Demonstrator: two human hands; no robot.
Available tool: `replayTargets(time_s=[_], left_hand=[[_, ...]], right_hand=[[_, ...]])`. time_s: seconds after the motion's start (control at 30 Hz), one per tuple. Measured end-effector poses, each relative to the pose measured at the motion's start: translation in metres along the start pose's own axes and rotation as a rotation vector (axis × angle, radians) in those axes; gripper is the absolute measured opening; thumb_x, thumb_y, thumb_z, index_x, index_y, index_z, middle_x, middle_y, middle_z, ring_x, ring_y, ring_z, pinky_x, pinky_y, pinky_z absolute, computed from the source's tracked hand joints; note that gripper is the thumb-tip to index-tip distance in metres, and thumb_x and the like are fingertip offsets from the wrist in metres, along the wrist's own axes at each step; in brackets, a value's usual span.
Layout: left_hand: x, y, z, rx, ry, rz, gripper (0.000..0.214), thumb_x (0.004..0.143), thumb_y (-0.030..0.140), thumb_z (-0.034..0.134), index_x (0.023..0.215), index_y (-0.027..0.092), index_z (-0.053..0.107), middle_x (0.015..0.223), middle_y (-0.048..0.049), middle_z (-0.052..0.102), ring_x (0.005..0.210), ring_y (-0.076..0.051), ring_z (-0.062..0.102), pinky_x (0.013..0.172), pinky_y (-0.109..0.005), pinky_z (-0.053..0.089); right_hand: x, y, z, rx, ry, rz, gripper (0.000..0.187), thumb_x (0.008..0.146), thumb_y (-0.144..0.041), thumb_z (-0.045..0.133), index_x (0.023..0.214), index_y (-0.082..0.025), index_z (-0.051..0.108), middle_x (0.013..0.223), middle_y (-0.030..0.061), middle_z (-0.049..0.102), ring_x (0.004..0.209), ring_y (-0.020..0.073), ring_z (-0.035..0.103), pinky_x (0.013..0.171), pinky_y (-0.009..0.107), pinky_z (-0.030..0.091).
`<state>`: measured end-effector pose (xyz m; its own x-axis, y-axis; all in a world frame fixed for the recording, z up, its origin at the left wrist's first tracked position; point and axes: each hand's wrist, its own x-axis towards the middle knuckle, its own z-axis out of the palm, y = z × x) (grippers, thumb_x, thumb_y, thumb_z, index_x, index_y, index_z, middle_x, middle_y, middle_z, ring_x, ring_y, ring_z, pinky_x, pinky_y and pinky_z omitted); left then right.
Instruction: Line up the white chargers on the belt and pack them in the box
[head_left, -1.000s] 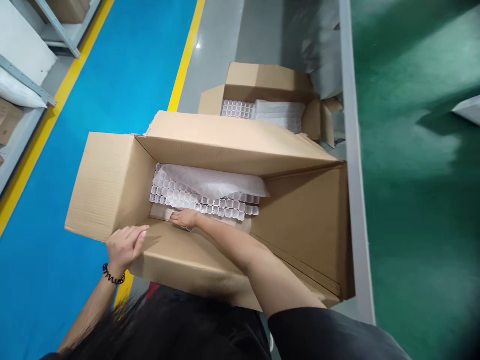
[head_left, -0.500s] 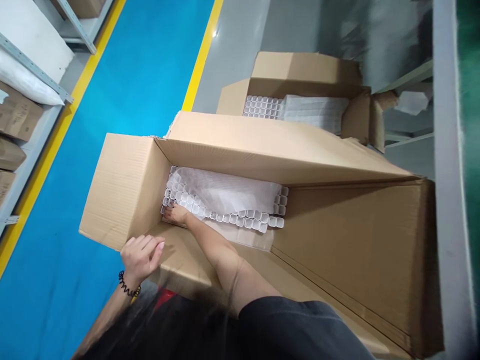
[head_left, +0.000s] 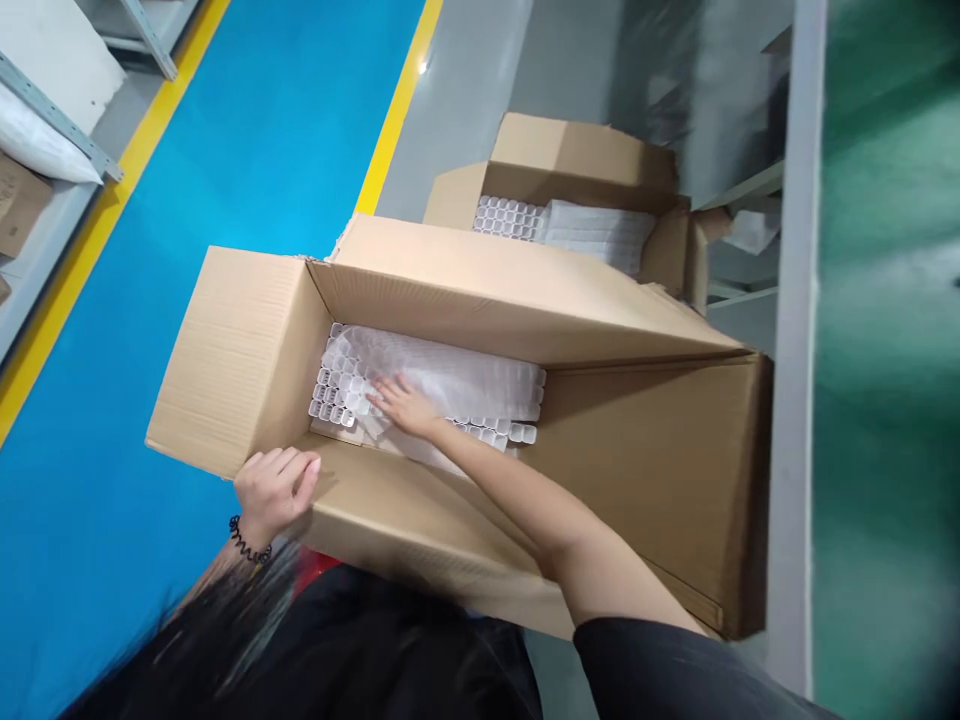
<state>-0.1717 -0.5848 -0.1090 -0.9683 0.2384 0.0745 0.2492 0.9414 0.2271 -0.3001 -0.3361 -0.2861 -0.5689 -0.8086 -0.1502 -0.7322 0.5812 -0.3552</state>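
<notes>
In front of me stands a large open cardboard box (head_left: 637, 460). Rows of small white square cups or tubes (head_left: 330, 395), openings facing up, fill part of its bottom at the left end. A translucent plastic wrap (head_left: 480, 375) covers many of them. My right hand (head_left: 405, 403) reaches in, fingers spread, over the wrap and the rows beside it; whether it presses on them I cannot tell. My left hand (head_left: 276, 490), a black coiled band at its wrist, is curled over the box's near left corner and grips the edge.
Behind stands a second open cardboard box (head_left: 570, 150) with similar white pieces and a wrapped white bundle (head_left: 598, 235). Shelving (head_left: 60, 115) with cartons lines the left, past the blue floor (head_left: 262, 130) and its yellow stripes. A grey post (head_left: 799, 330) rises at right.
My right hand has moved right, from the left end of the rows onto the wrap, its fingers spreading. My left hand stays on the box corner. The view has shifted slightly.
</notes>
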Motion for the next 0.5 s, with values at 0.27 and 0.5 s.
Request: replayTargets(time_s=[0.27, 0.5], left_hand=[[0.005, 0.002, -0.003, 0.056, 0.003, 0.012, 0.033, 0.097, 0.035, 0.046, 0.082, 0.022, 0.071, 0.073, -0.004, 0.071, 0.072, -0.019, 0.064, 0.065, -0.032, 0.035], [0.006, -0.001, -0.022, 0.029, -0.126, 0.013, 0.029, 0.095, 0.039, 0.047, 0.095, 0.022, 0.07, 0.09, -0.0074, 0.076, 0.073, -0.024, 0.068, 0.061, -0.031, 0.041]], right_hand=[[-0.079, 0.027, -0.06, 0.141, 0.078, 0.445, 0.036, 0.093, -0.032, 0.065, 0.125, -0.017, 0.06, 0.136, 0.0108, 0.057, 0.124, 0.0282, 0.055, 0.104, 0.055, 0.046], [-0.154, -0.034, -0.151, 0.392, 0.33, 0.394, 0.034, 0.093, -0.013, 0.053, 0.124, -0.02, 0.065, 0.125, 0.0048, 0.07, 0.113, 0.017, 0.066, 0.1, 0.03, 0.051]])
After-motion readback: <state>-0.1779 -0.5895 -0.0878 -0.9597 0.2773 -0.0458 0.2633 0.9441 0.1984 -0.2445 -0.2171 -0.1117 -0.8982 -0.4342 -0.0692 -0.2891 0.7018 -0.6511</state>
